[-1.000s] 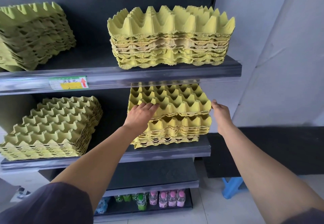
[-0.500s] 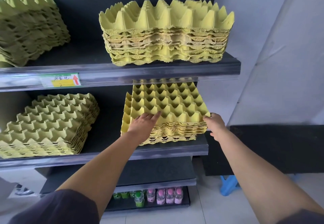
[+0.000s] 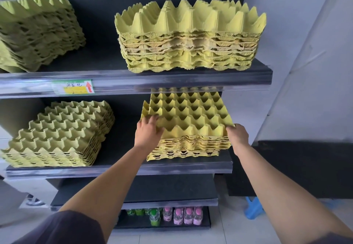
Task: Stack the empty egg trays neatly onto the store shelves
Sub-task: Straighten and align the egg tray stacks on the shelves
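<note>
Two-handed, pressing the top egg trays (image 3: 189, 113) down onto the yellow stack (image 3: 191, 144) at the right end of the middle shelf (image 3: 118, 169); gripping with the left hand (image 3: 148, 131), fingers (image 3: 153, 118) curled over the front-left corner, and with the right hand (image 3: 237, 133) clasping the front-right corner. Having dropped from a raised tilt a second ago, now nearly nesting, though sitting askew of the lower layers. Probably needing squaring up before letting go; otherwise looking close to finishing this pile.
</note>
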`<state>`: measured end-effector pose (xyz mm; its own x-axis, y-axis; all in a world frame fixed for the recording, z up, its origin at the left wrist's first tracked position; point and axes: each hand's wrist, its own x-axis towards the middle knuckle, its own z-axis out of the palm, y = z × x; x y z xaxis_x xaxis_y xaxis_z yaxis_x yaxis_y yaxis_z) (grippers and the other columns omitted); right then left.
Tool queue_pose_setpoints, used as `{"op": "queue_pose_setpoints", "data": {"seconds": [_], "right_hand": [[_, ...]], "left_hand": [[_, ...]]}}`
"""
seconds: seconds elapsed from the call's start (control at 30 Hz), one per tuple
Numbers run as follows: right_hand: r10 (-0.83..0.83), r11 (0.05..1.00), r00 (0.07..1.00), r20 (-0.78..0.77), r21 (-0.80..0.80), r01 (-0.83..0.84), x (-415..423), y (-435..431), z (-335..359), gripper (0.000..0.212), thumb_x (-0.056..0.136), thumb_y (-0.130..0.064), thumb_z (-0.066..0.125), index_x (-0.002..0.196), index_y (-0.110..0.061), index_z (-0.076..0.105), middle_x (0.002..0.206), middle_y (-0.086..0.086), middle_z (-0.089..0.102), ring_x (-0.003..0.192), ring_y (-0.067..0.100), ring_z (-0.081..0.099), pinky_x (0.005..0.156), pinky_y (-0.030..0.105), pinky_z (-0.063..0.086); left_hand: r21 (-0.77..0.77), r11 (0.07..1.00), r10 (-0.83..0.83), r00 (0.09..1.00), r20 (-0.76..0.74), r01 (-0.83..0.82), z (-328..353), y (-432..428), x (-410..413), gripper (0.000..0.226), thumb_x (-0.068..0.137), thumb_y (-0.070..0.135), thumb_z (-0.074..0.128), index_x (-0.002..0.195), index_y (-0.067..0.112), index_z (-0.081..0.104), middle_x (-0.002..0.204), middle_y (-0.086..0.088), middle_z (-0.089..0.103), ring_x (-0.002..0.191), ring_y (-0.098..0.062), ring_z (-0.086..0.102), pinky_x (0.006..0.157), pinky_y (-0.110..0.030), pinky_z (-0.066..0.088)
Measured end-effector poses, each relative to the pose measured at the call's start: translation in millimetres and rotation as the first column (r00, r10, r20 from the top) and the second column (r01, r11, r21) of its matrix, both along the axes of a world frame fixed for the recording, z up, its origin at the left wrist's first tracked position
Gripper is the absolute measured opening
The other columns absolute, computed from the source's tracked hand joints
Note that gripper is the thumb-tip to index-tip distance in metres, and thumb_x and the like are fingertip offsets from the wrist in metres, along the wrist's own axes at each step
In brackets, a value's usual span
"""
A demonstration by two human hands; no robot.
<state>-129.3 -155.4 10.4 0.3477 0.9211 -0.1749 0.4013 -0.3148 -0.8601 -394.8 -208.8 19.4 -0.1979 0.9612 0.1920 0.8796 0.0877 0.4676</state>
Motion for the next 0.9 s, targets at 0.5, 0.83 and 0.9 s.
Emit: {"op": "queue_pose_setpoints", "data": {"seconds": [0.5,0.83,0.9], "right_hand": [[-0.136,0.99,0.958,-0.253,-0.066,0.123,5,23,-17,0.012,0.071,-0.021,0.051,0.068,-0.01,0.056,0.077,0.013,0.055,0.072,0.024,0.049,0.064,0.034,0.039],[-0.16,0.985,0.958,-0.239,0.031,0.172,-5,11,4,0.015,0.081,-0.016,0.051,0.076,-0.003,0.056,0.075,0.011,0.048,0.071,0.022,0.041,0.062,0.034,0.032],[-0.141,0.99,0.967,-0.213,-0.02,0.14,-2,9,-1,0.017,0.082,-0.019,0.049,0.081,-0.004,0.057,0.08,0.012,0.052,0.074,0.025,0.046,0.065,0.035,0.038]], "left_hand": [[-0.297,0.949,0.313,0.393,0.865,-0.103,1,14,-8,0.037,0.089,0.005,0.051,0.125,0.012,0.05,0.118,-0.01,0.06,0.109,-0.028,0.055,0.098,-0.041,0.044],[-0.204,0.974,0.225,0.375,0.899,-0.096,-1,11,-14,0.033,0.094,0.007,0.046,0.126,0.011,0.048,0.113,-0.005,0.058,0.107,-0.025,0.054,0.097,-0.039,0.043],[-0.223,0.973,0.227,0.399,0.889,-0.057,-4,8,-14,0.033,0.093,0.009,0.047,0.126,0.013,0.046,0.116,-0.003,0.057,0.108,-0.024,0.052,0.095,-0.036,0.042]]}}
